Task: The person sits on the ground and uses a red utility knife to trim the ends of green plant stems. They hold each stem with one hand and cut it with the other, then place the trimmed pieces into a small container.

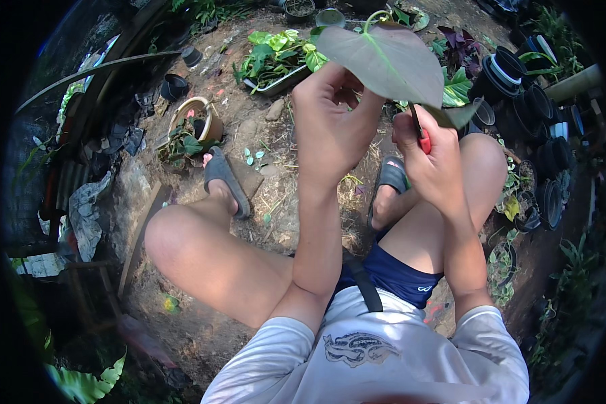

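Note:
My left hand point(335, 118) is raised in front of me, its fingers curled under a large heart-shaped leaf point(391, 63). The leaf is dull grey-green with a pale midrib, and a curved green stalk point(376, 17) joins its top. It hides part of my fingertips, so the exact grip point is unclear. My right hand point(429, 156) grips a cutting tool point(424, 141) with a red handle and a dark upper part, just below the leaf's lower edge. A second leaf point(454, 117) droops behind that hand. The tool's tip is hidden by the leaf.
A tray of variegated leafy plants point(277, 88) lies ahead. To the left are a tan pot point(212, 121) with a leafy plant and a small black pot point(174, 87). Stacked black pots point(500, 73) crowd the right. A wooden plank point(141, 237) lies beside my left knee.

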A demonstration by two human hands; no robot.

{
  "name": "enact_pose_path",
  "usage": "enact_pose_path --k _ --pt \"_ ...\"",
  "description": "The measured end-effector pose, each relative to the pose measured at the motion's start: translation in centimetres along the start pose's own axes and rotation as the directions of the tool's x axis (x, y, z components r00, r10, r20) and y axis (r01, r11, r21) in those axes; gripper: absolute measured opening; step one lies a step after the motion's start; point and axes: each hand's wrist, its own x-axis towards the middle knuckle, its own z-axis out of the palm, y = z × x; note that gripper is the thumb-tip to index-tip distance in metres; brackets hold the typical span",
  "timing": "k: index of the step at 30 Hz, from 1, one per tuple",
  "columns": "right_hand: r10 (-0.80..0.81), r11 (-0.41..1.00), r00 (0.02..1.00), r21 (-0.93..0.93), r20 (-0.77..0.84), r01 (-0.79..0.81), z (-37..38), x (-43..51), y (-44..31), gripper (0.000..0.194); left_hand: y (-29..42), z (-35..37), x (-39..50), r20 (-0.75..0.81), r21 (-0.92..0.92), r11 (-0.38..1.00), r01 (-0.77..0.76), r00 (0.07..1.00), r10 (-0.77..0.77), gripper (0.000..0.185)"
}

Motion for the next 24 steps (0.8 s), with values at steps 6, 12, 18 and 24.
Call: enact_pose_path --k 6,12,18,24 --pt "0.014 1.000 1.000 -0.010 -0.024 -0.014 -0.8 0.2 0.5 0.026 0.0 0.8 -0.3 0.006 0.087 0.994 -0.071 0.998 0.070 0.015" --pt "-0.294 0.954 0.955 -0.070 -0.022 0.292 -1.1 0.2 2.7 0.031 1.8 1.2 -0.9 -0.024 0.221 0.970 -0.106 0.993 0.114 0.016" --pt "-0.085 0.954 0.996 0.287 -0.007 0.084 -0.9 -0.8 2.7 0.021 3.7 1.9 -1.5 0.000 0.254 0.956 -0.145 0.989 0.150 0.017" --pt "-0.052 0.961 0.976 0.254 -0.212 0.107 -0.8 -1.3 1.2 0.026 5.1 2.4 -2.5 0.073 0.169 0.963 -0.209 0.977 0.199 0.019"
